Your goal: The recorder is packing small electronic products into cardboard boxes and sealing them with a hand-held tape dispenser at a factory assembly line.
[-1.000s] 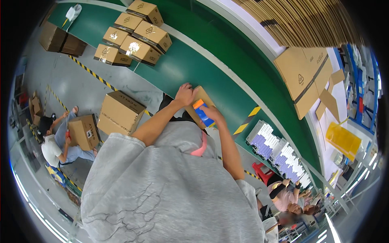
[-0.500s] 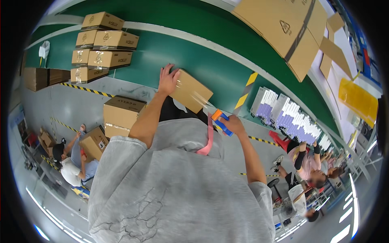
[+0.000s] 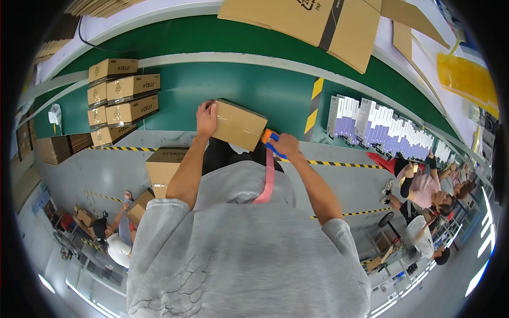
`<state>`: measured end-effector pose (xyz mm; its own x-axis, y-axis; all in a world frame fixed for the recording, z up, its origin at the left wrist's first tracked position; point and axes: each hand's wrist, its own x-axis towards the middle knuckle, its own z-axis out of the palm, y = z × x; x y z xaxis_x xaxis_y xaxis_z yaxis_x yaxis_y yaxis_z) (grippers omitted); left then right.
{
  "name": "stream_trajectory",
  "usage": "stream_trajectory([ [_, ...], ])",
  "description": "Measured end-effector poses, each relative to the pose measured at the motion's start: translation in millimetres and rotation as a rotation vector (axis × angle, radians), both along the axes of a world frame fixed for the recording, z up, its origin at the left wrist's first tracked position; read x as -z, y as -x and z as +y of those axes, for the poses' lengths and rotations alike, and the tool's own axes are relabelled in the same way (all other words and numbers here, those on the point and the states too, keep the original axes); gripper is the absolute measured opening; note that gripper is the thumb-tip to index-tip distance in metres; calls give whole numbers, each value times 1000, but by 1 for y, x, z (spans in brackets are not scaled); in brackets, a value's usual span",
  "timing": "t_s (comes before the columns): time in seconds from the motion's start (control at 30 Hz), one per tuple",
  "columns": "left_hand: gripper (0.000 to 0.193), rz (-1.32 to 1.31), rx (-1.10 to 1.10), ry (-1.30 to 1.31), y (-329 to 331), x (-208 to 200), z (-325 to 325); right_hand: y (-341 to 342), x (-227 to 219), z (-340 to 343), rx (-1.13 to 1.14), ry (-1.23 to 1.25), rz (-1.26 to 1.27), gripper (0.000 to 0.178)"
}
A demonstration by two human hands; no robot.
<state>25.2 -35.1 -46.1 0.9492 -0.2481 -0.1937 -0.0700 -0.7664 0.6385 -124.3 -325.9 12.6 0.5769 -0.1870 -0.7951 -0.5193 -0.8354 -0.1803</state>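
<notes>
A brown cardboard box (image 3: 239, 127) lies slightly askew at the near edge of the green work table, with a shiny strip of clear tape along its top. My left hand (image 3: 207, 117) is closed on the box's left end, fingers over the far corner. In my right hand (image 3: 286, 146) is an orange and blue tape dispenser (image 3: 269, 137), its orange front against or very close to the box's right end. The underside of the box is hidden. A pink strap (image 3: 269, 177) hangs below the dispenser, in front of my grey shirt.
Taped brown boxes (image 3: 124, 87) are stacked at the table's left. Rows of white and purple small boxes (image 3: 371, 124) stand to the right, beyond a yellow-black stripe (image 3: 314, 108). A large flattened carton (image 3: 302, 26) lies on the far shelf. Another carton (image 3: 162, 172) stands below left; co-workers sit on both sides.
My right hand has brought the dispenser in against the box's right end; the tape that stretched between them no longer shows. The box lies flatter to the table edge, and the view has turned.
</notes>
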Motion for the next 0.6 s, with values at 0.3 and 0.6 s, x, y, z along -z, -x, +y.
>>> stream_trajectory([
  [0.3,47,140,-43,54,2,-12,-8,-7,-15,45,-15,164,-6,59],
  [0.6,54,152,-18,67,-27,-34,0,26,-20,49,356,452,-308,58],
])
